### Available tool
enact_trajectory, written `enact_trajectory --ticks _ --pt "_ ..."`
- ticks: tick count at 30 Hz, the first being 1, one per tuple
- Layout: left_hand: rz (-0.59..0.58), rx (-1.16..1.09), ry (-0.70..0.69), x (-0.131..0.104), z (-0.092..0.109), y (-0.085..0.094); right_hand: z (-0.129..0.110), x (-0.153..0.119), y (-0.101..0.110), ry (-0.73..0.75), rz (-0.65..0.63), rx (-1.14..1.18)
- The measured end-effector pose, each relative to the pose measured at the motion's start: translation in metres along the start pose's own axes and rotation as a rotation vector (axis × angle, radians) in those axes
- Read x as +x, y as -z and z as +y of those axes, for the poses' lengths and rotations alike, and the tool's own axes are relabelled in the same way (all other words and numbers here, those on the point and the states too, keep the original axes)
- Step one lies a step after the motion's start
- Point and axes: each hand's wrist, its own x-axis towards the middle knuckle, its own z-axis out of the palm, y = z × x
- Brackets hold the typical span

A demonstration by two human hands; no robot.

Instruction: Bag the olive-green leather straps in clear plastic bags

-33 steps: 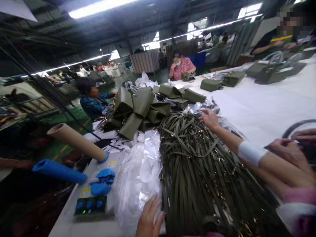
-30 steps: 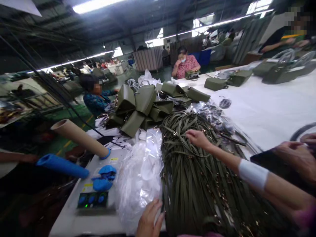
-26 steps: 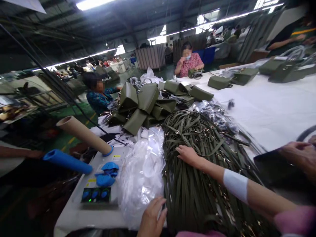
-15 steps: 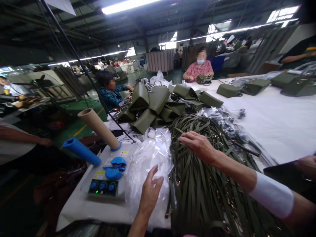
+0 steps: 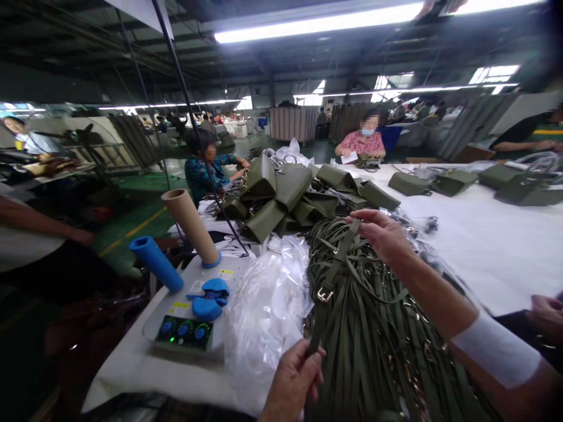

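"How are the arms set?"

"The right hand (image 5: 383, 233) reaches in from the right, its forearm slanting up and leftward with a white band (image 5: 497, 350) around it, fingertips pointing left. The left hand (image 5: 294, 375) comes up from the bottom edge, thumb laid over curled fingers."

"And the olive strap (image 5: 346, 248)?"

"Between them, slanting over the heap of straps (image 5: 363, 337) on the counter (image 5: 127, 366). The right grip pinches its upper end at the fingertips; the left grip is closed around its lower part. A metal buckle (image 5: 324, 295) sits on the stretch between, nearer the left."

"What's different from half a second ago?"

"Back then the left fingers were spread over the clear plastic bags (image 5: 269, 305) and the right hand was over the heap, with no strap stretched between the two. Now both hold one, and the left is lower, beside the heap's near left edge."
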Motion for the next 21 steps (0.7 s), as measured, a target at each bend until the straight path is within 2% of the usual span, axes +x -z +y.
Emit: enact_trajectory --ticks 2,6,9,11,13,15,18,21 --pt "-0.076 0.207 -0.07 -0.007 -0.013 -0.006 0.01 0.003 -0.001 -0.104 0.032 0.115" --pt "-0.177 0.661 -0.32 -0.015 -0.046 -0.028 0.027 0.004 0.003 -0.326 0.064 0.22" --pt "-0.107 0.765 -0.333 -0.019 -0.057 -0.03 0.034 -0.005 0.012 -0.471 -0.019 0.215" --pt "0.031 0.774 -0.309 -0.02 -0.055 -0.017 0.035 -0.014 0.021 -0.556 -0.147 0.194" --pt "0.186 0.789 -0.281 -0.017 -0.047 0.005 0.035 -0.023 0.033 -0.604 -0.286 0.176" --pt "0.324 0.816 -0.247 -0.009 -0.04 0.03 0.036 -0.032 0.045 -0.603 -0.366 0.173" --pt "0.467 0.888 -0.203 0.01 -0.036 0.06 0.04 -0.049 0.055 -0.565 -0.375 0.193" --pt "0.498 0.987 -0.177 0.026 -0.042 0.068 0.05 -0.072 0.052 -0.505 -0.373 0.162"
